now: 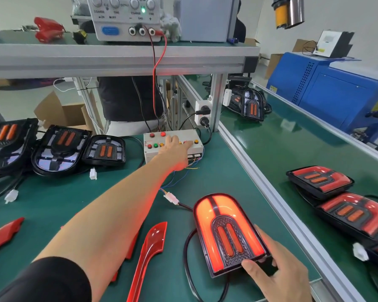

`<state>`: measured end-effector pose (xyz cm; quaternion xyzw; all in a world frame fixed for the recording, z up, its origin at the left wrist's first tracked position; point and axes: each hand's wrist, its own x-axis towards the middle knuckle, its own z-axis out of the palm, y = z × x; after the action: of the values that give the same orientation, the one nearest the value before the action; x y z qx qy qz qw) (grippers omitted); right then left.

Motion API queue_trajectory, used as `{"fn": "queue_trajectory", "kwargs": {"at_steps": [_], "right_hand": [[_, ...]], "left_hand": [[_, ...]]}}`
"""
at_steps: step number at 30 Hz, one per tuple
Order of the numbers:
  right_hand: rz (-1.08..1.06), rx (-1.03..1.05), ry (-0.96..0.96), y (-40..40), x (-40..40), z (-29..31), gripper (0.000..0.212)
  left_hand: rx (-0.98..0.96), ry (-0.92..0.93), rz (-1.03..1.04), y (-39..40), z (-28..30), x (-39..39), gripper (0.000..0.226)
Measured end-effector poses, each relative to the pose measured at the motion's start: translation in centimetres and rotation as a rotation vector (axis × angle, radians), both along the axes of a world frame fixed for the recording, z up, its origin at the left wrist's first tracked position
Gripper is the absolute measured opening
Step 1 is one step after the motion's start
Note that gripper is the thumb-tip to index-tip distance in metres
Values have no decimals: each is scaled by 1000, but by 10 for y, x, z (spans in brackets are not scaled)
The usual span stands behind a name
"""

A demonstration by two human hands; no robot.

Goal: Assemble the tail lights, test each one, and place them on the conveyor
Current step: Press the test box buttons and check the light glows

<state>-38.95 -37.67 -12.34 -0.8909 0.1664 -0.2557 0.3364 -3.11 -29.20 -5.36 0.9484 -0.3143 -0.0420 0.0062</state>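
Observation:
An assembled tail light (227, 234) lies on the green bench near the front, glowing red. My right hand (279, 269) grips its near right corner, thumb on the lens. Its black cable runs to a white connector (171, 198) wired to the test box (172, 144). My left hand (175, 149) reaches across to that box, fingers stretched onto its row of buttons. Several finished tail lights (320, 182) lie unlit on the green conveyor (271, 149) to the right.
Three open tail light housings (61, 147) sit at the left back of the bench. Loose red lens pieces (150, 256) lie at the front left. A power supply (127, 18) stands on the upper shelf. A blue machine (336, 94) stands beyond the conveyor.

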Motion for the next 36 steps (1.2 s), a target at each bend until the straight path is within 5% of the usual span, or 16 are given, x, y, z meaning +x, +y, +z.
{"fn": "queue_trajectory", "kwargs": {"at_steps": [14, 17, 20, 25, 30, 33, 36], "right_hand": [[-1, -38, -16, -1, 1, 1, 68], [4, -31, 4, 0, 1, 1, 68], [-11, -12, 30, 0, 0, 1, 70], [-49, 27, 96, 4, -5, 5, 76], [-57, 41, 59, 6, -4, 12, 77], [-18, 156, 15, 0, -2, 22, 67], [-56, 39, -60, 1, 14, 44, 60]], "left_hand": [[-17, -41, -44, 5, 0, -6, 77], [-269, -46, -51, 15, 1, -20, 55], [-545, 144, -118, 35, 7, -44, 23], [-69, 108, -401, 87, 15, -69, 22], [64, 81, -391, 107, 14, -72, 23], [-122, 186, -334, 114, 12, -69, 21], [-358, 348, -287, 123, 13, -66, 21]]}}
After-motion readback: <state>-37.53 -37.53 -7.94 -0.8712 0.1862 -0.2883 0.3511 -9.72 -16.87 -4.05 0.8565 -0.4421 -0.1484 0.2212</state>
